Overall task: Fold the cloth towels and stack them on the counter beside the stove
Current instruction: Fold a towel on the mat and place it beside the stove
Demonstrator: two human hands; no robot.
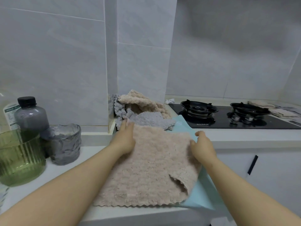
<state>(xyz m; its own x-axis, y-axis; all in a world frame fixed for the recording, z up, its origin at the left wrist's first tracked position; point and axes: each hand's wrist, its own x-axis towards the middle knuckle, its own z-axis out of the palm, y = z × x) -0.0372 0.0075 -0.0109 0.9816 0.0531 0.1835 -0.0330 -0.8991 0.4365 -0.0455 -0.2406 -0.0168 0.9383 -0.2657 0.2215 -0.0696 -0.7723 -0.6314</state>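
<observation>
A fluffy beige towel (151,168) lies spread on the white counter (68,170), over a light blue cloth (202,193). My left hand (124,139) rests flat on the towel's far left corner with fingers straight. My right hand (202,146) pinches the towel's far right corner. The towel's near right corner is curled over. Behind it, against the wall corner, sits a heap with a grey towel (146,119) and another beige towel (141,100).
A black gas stove (228,116) with two burners lies to the right, with folded cloths (276,110) at its far side. On the left stand a green ribbed cup (19,157), a grey cup (63,144) and a dark-capped bottle (30,115). White cabinet doors are below right.
</observation>
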